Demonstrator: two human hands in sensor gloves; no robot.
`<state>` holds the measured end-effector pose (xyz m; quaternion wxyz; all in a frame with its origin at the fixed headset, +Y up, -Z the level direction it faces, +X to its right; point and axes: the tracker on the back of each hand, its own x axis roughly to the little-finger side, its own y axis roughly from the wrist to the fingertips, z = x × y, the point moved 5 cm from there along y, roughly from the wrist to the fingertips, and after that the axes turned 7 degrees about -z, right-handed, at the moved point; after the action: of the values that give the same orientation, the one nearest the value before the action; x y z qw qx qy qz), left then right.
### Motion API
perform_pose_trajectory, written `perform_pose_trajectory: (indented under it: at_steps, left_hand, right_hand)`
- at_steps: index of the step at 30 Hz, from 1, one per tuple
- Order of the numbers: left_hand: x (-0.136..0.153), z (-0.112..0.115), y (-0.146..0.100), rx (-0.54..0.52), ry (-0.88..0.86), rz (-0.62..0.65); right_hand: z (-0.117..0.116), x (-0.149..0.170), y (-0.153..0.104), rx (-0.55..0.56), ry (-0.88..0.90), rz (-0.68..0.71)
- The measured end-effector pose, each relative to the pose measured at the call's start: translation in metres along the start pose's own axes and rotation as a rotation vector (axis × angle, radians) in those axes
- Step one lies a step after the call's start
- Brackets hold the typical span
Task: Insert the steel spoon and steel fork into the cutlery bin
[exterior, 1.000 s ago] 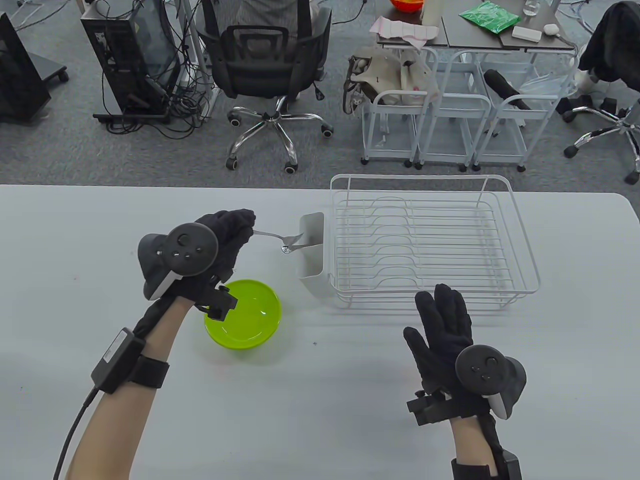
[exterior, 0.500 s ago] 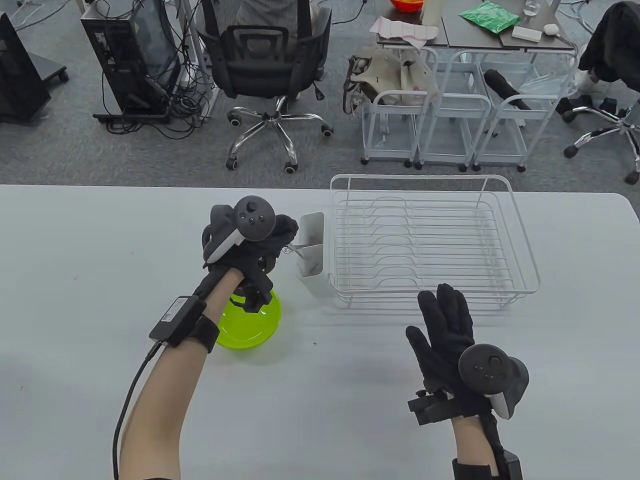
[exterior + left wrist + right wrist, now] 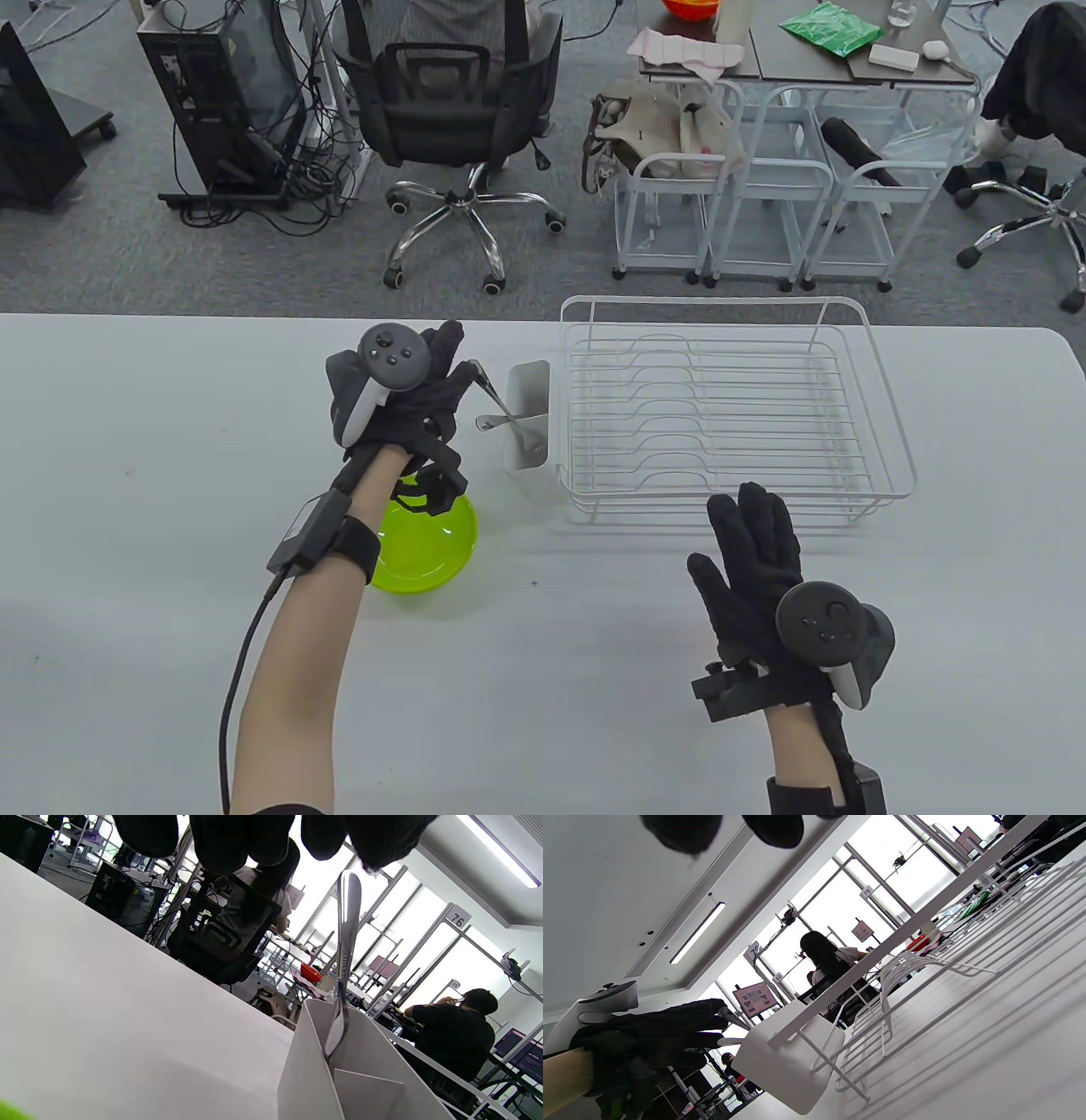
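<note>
Releasing is the step in hand, as I judge it. My left hand (image 3: 399,399) hovers at 9 o'clock of the cutlery bin (image 3: 528,441), fingers spread; the wrist view shows the fingertips (image 3: 373,844) just above the top of an upright steel handle, and I cannot tell whether they touch it. That utensil (image 3: 344,959) stands head-down in the bin, leaning on the near wall; whether it is the steel fork or the steel spoon is hidden. A second steel piece (image 3: 501,422) rests across the bin's 9 o'clock rim in the table view. My right hand (image 3: 755,560) lies flat and spread on the table (image 3: 127,594), holding nothing, at 6 o'clock of the wire dish rack (image 3: 730,407).

To do this well, I lift the left hand straight up, clear of the handle, so no finger drags it out. The green bowl (image 3: 424,543) sits under my wrist; I withdraw toward 7 o'clock, high enough to clear it.
</note>
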<state>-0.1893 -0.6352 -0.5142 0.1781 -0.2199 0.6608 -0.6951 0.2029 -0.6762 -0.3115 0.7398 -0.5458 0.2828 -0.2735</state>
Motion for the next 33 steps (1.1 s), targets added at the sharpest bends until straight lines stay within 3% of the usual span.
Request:
perform_pose_trajectory:
  at_steps: [9,17,26,33]
  left_hand:
    - [0.020,-0.013,-0.086,-0.153,0.202,0.172]
    - [0.058,-0.012,-0.152,-0.252,0.256,0.190]
    - [0.093,0.004,-0.181,-0.305,0.247,0.160]
    - [0.107,0.009,-0.191,-0.335,0.355,0.168]
  right_hand:
    - [-0.014,-0.001,0.000,-0.044,-0.043,0.005]
    - [-0.016,-0.004,-0.001,-0.033,-0.075,0.026]
    - [-0.023,-0.007,-0.002,-0.035,-0.122,0.044]
    - [-0.024,-0.009,-0.003,-0.034,-0.159,0.053]
